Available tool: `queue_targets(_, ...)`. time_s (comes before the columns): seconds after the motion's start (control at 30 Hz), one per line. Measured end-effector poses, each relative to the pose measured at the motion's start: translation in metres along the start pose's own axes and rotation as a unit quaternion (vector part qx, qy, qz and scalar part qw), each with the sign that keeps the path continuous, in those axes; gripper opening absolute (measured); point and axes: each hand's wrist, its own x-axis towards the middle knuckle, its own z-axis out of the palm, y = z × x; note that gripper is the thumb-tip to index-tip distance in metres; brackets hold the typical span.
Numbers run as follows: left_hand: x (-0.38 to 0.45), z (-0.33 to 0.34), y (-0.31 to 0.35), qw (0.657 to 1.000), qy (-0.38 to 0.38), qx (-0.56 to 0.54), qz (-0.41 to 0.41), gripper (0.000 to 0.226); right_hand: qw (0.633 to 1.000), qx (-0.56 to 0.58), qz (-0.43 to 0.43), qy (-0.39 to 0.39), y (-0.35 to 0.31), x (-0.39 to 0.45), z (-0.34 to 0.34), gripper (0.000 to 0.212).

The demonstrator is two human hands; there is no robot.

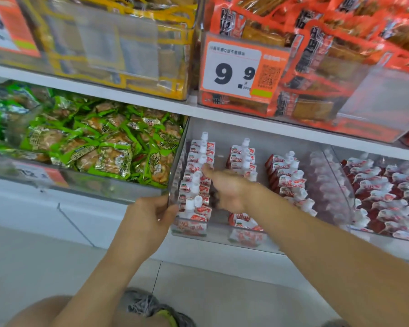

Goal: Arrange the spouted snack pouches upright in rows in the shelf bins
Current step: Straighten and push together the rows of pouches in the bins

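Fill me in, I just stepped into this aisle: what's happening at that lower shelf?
A person is tidying red-and-white spouted snack pouches in a clear shelf bin. The left hand grips the bin's front left corner, while the right hand reaches in between the left and middle rows, fingers touching the pouches. Three rows stand roughly upright, white caps up. The neighbouring bin on the right holds similar pouches lying more loosely.
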Motion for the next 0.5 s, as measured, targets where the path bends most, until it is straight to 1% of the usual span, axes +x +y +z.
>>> queue_targets(0.07, 0.002, 0.000, 0.000, 1.000, 0.001, 0.010, 0.003, 0.015, 1.000, 0.003, 0.000, -0.022, 0.009, -0.009, 0.014, 0.056)
queue_targets(0.17, 0.001, -0.001, 0.002, 0.999, -0.017, -0.040, -0.004, 0.015, 1.000, 0.003, 0.006, -0.014, 0.008, -0.018, 0.022, 0.052)
queue_targets(0.23, -0.002, -0.002, 0.003, 0.997, -0.022, -0.077, -0.013, 0.015, 0.997, 0.041, 0.036, -0.048, 0.004, -0.024, 0.015, 0.045)
queue_targets(0.3, -0.002, -0.001, 0.001, 0.996, -0.024, -0.082, -0.013, 0.015, 0.994, 0.057, 0.042, -0.082, 0.005, -0.029, 0.015, 0.042)
queue_targets(0.37, 0.001, -0.002, 0.000, 0.996, -0.024, -0.077, -0.024, 0.015, 0.996, 0.049, 0.042, -0.068, 0.004, -0.030, 0.022, 0.046)
queue_targets(0.43, 0.002, -0.002, 0.002, 0.995, -0.034, -0.088, -0.030, 0.015, 0.994, 0.065, 0.043, -0.075, 0.001, -0.035, 0.025, 0.039)
queue_targets(0.5, 0.000, -0.003, 0.004, 0.994, -0.034, -0.098, -0.032, 0.018, 0.994, 0.056, 0.045, -0.087, -0.002, -0.041, 0.021, 0.034)
